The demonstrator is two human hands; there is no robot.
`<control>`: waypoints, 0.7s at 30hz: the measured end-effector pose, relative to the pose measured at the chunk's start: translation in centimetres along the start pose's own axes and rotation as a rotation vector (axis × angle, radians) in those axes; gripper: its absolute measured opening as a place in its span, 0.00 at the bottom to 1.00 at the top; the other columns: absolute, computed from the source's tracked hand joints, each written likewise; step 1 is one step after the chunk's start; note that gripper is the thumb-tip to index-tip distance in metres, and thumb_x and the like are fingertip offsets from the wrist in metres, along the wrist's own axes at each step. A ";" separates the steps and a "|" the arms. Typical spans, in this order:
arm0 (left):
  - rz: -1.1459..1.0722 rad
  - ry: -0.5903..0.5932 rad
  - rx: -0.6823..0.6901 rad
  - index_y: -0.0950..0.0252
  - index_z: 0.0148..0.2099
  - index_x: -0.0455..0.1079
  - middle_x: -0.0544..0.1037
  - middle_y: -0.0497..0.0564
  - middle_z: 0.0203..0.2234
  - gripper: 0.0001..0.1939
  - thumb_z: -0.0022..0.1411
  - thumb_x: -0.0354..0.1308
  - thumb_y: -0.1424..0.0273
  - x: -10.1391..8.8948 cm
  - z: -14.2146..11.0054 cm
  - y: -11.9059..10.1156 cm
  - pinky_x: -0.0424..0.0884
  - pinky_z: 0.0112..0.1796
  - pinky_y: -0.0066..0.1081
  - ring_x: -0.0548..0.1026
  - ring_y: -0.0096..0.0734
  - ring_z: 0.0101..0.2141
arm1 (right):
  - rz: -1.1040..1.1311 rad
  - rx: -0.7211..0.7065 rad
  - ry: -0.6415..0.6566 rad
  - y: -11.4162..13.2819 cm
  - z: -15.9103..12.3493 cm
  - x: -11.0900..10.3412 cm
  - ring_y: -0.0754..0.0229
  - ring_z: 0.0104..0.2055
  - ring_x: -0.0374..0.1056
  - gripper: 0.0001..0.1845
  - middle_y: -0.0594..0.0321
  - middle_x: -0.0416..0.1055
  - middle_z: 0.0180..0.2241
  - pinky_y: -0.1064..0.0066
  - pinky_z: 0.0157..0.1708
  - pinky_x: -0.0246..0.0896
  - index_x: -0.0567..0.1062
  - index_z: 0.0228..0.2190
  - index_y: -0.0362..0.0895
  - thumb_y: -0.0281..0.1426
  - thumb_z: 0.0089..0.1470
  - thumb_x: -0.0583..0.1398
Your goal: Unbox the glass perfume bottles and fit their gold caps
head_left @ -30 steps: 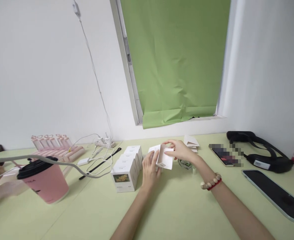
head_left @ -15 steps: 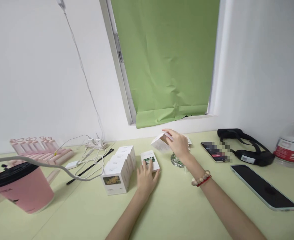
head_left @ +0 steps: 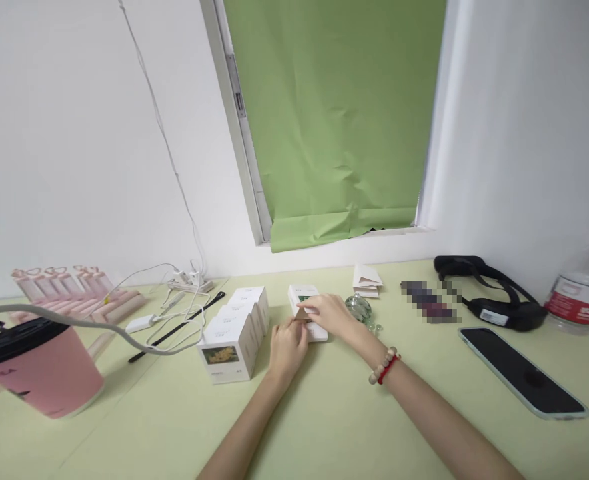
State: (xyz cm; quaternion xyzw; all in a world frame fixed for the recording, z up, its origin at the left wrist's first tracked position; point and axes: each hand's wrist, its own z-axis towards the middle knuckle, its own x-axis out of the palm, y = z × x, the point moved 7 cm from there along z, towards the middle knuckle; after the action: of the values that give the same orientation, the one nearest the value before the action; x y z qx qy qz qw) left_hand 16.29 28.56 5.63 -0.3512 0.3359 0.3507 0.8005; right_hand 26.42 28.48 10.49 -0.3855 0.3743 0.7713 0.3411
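Observation:
A white box [head_left: 303, 291] with a green picture lies flat in the middle of the table, partly covered by my hands. My left hand [head_left: 288, 347] rests at its near left side with the fingers drawn together. From the right, my right hand [head_left: 330, 315] reaches over the box, and its fingertips meet the left ones. A small brownish patch shows between the fingertips; I cannot tell what it is. Left of my hands stands a row of several white boxes [head_left: 229, 333], the front one with a flower picture. To the right are a clear greenish glass object [head_left: 358, 308] and folded white card [head_left: 367, 279].
A pink cup [head_left: 49, 373] with a black lid, white cables and a power strip [head_left: 191, 285] are on the left. On the right are two phones, the nearer one a dark-screened phone [head_left: 523, 373], a black headset [head_left: 509, 310] and a water bottle [head_left: 579, 287].
My right hand has moved left and down, from the open white box it held to the flat box. My left hand's spread fingers have drawn together. The folded card is now uncovered.

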 end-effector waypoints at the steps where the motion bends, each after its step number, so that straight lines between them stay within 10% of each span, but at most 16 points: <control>1: -0.069 -0.041 -0.029 0.64 0.33 0.68 0.73 0.52 0.31 0.13 0.59 0.43 0.71 -0.4 0.1 0.3 0.62 0.37 0.34 0.71 0.34 0.34 | 0.017 0.005 0.000 -0.1 0.0 -0.1 0.58 0.46 0.67 0.20 0.65 0.72 0.45 0.71 0.43 0.60 0.72 0.45 0.52 0.26 0.50 0.54; 7: -0.410 -0.343 -0.317 0.63 0.24 0.58 0.64 0.46 0.23 0.12 0.58 0.44 0.67 -2.3 -0.6 2.6 0.61 0.28 0.27 0.65 0.27 0.25 | 0.326 0.014 0.005 -0.4 -0.1 -0.3 0.58 0.45 0.68 0.34 0.64 0.73 0.41 0.67 0.43 0.61 0.59 0.55 0.54 0.37 0.46 0.61; 11: -0.461 -0.319 -0.353 0.63 0.35 0.60 0.67 0.46 0.26 0.10 0.61 0.43 0.63 -2.1 -0.7 2.6 0.64 0.29 0.27 0.68 0.28 0.28 | 0.519 -0.015 0.020 -0.5 0.0 -0.9 0.59 0.48 0.65 0.34 0.59 0.70 0.45 0.67 0.45 0.61 0.59 0.55 0.50 0.39 0.47 0.60; 16: -0.237 -0.145 -0.021 0.57 0.54 0.58 0.64 0.53 0.51 0.19 0.61 0.45 0.61 -1.9 -0.2 -0.3 0.61 0.48 0.38 0.64 0.37 0.50 | 0.290 -0.048 -0.141 -1.3 -0.6 -5.6 0.56 0.52 0.60 0.21 0.57 0.67 0.48 0.61 0.53 0.52 0.69 0.47 0.46 0.35 0.50 0.58; 21: 0.047 0.006 0.274 0.58 0.51 0.64 0.67 0.54 0.50 0.16 0.62 0.46 0.66 -0.5 -0.5 -2.6 0.57 0.51 0.41 0.62 0.39 0.53 | 0.124 0.138 -0.141 -4.1 -2.4 -9.8 0.55 0.52 0.61 0.27 0.54 0.64 0.50 0.62 0.52 0.54 0.66 0.49 0.43 0.33 0.46 0.60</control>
State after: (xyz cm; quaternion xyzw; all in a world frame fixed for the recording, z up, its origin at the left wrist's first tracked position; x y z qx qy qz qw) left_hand 17.96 26.71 6.60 -0.2315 0.3914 0.3191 0.8315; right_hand 35.22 26.16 16.53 -0.2818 0.4248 0.7886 0.3440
